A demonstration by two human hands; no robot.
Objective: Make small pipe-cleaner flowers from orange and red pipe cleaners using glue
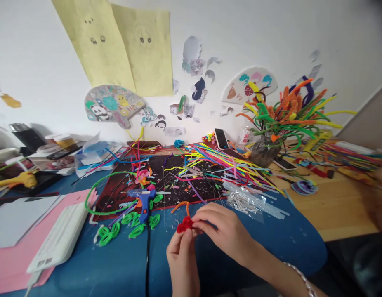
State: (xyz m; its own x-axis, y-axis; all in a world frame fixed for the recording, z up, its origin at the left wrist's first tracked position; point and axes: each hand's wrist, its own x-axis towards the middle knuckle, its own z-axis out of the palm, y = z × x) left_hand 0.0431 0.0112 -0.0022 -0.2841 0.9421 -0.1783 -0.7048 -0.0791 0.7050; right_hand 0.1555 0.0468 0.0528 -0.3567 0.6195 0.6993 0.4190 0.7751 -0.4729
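Observation:
A small red pipe-cleaner piece (184, 224), bent into rounded loops, is pinched between both hands above the blue table cover. My left hand (183, 251) grips it from below, thumb in front. My right hand (223, 229) pinches its right side with thumb and fingertips; part of the piece is hidden behind these fingers. Just behind it is a bent orange pipe cleaner (181, 205); I cannot tell whether it touches the red piece. Left of the hands lies a blue hot glue gun (144, 202), among several green pipe-cleaner leaf loops (137, 231).
A dark mat (113, 181) carries scraps and a heap of colored pipe cleaners (215, 163). Glue sticks (271, 206) and a plastic bag (242, 202) lie to the right. A vase (265, 150) of pipe-cleaner flowers stands behind. A white keyboard (59, 235) sits left; the gun's cord (147, 260) runs forward.

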